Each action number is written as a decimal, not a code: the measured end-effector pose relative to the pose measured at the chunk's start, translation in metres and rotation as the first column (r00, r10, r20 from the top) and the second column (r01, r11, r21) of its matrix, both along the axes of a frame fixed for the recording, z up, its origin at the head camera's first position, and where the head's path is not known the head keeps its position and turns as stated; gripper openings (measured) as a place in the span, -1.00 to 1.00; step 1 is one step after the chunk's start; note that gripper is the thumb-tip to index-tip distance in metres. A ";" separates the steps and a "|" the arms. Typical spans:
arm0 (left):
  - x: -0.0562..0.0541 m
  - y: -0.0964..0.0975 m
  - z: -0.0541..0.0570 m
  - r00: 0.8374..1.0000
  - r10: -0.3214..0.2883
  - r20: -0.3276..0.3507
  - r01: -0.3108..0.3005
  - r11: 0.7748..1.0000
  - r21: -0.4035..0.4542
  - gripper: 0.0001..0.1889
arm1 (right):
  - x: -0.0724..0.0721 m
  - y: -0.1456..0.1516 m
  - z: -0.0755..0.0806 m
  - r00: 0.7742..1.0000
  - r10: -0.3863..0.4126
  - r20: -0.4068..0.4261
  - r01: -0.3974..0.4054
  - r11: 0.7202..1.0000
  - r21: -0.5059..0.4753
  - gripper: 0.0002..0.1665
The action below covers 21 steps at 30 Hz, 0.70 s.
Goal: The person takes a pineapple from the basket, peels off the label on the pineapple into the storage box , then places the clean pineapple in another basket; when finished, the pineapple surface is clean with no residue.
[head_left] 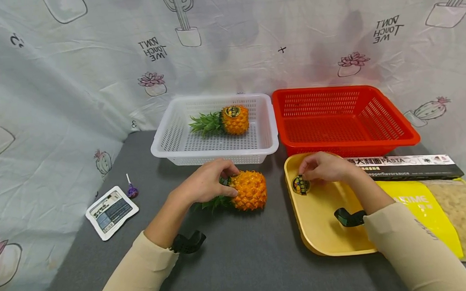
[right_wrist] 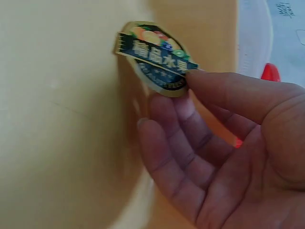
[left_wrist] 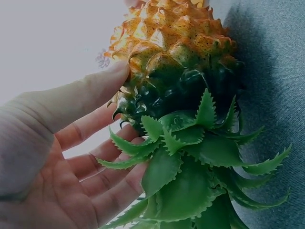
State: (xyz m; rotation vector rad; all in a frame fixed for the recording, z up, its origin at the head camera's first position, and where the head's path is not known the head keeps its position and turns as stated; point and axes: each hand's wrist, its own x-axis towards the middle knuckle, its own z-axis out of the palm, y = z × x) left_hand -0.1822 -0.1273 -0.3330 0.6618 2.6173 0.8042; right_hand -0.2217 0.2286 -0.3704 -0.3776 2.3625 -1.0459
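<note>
On the dark table a small toy-like pineapple lies on its side, its green leaves towards the left. My left hand holds it near the crown, the thumb pressing one side and the fingers reaching round the other. Over the yellow tray, my right hand pinches the edge of an oval fruit sticker between thumb and forefinger. Dark green and gold, the sticker has fruit pictures and Chinese characters. Its back is hidden.
A white basket holds another pineapple with a sticker on it. Beside it stands a red basket. At right lie a pasta box, a yellow packet and a pasta bag. A white pack and lollipop lie left.
</note>
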 end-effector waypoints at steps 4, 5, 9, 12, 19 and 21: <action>0.001 -0.001 0.000 1.000 0.005 0.001 -0.005 1.000 0.008 -0.53 | -0.003 -0.003 -0.005 0.997 0.016 -0.076 -0.016 1.000 0.004 -0.88; 0.001 -0.001 -0.001 1.000 0.007 0.002 -0.007 1.000 0.011 -0.53 | -0.004 -0.004 -0.006 0.996 0.017 -0.090 -0.017 1.000 0.002 -0.88; 0.000 -0.002 -0.002 1.000 0.010 -0.001 -0.010 1.000 0.012 -0.53 | -0.005 -0.006 -0.009 0.996 0.010 -0.085 -0.011 1.000 -0.018 -0.84; 0.001 -0.003 -0.002 1.000 0.010 -0.003 -0.010 1.000 0.013 -0.53 | -0.005 -0.008 -0.009 0.998 0.005 -0.064 -0.007 1.000 -0.021 -0.81; 0.001 -0.003 -0.004 1.000 0.013 -0.005 -0.013 1.000 0.013 -0.52 | -0.005 -0.008 -0.008 0.997 0.053 -0.049 -0.052 0.999 0.009 -0.75; 0.001 -0.003 -0.004 1.000 0.011 -0.008 -0.011 1.000 0.013 -0.52 | -0.004 -0.008 -0.008 0.996 0.074 -0.041 -0.073 0.997 0.025 -0.73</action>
